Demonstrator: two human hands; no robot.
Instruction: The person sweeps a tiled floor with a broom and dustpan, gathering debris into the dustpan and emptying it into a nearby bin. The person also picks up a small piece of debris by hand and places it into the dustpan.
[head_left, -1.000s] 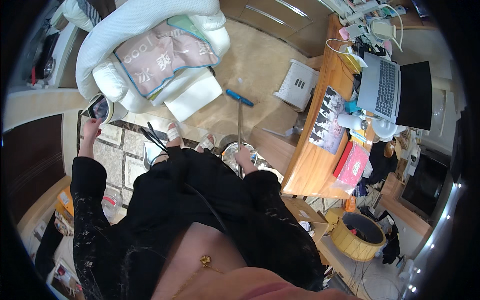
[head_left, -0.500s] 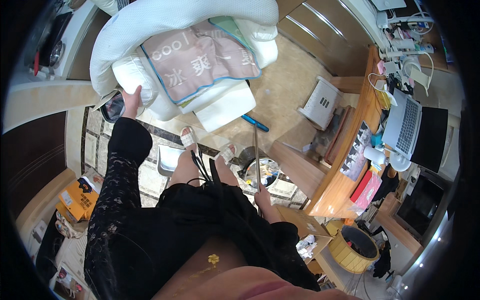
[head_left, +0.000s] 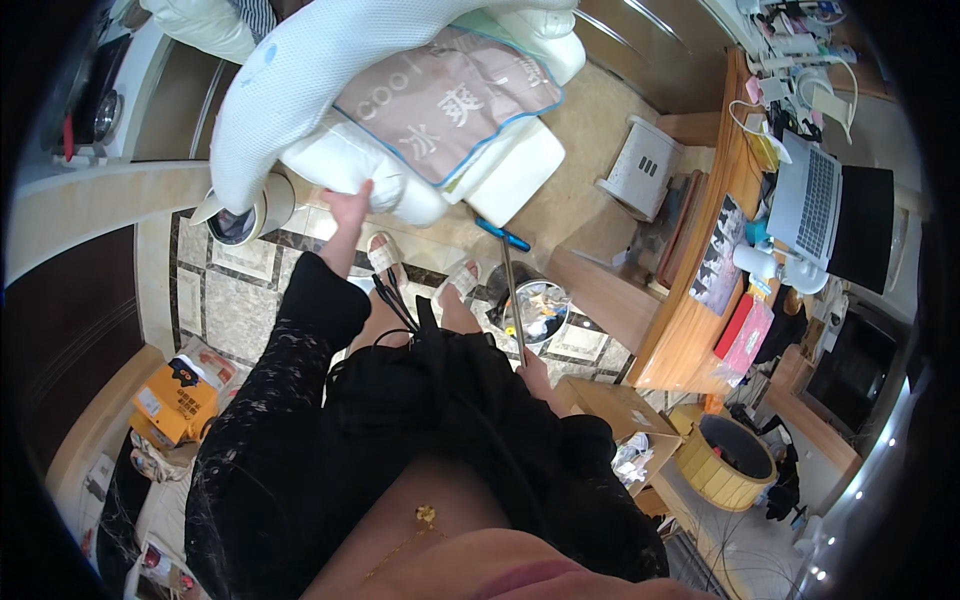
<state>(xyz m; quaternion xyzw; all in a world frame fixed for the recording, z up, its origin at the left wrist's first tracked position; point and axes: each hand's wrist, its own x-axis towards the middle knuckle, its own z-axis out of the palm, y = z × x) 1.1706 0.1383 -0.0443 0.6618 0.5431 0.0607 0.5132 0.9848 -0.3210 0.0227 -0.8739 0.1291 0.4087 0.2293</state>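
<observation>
My left hand (head_left: 348,208) reaches forward with its fingers apart, against the side of a white padded armrest (head_left: 365,170). That armrest belongs to a padded white seat, where a pinkish mat (head_left: 445,105) with blue edging lies. A thick white bolster-shaped cushion (head_left: 290,80) curves along the seat's far left side. My right hand (head_left: 535,372) is closed round the thin metal pole (head_left: 513,300) of a long-handled floor tool. Its narrow blue head (head_left: 503,235) rests on the floor just off the seat's near corner.
Beside the pole stands an open bin (head_left: 540,312) holding rubbish. Another bin (head_left: 235,225), pale with its lid raised, is left of the seat. A wooden desk (head_left: 670,340) with a laptop (head_left: 808,210) runs along the right. An open cardboard box (head_left: 610,405) sits close to my right arm.
The padded seat has shifted right, and my left hand has moved right with it. More of the pale bin on the left shows. My right hand keeps hold of the pole.
</observation>
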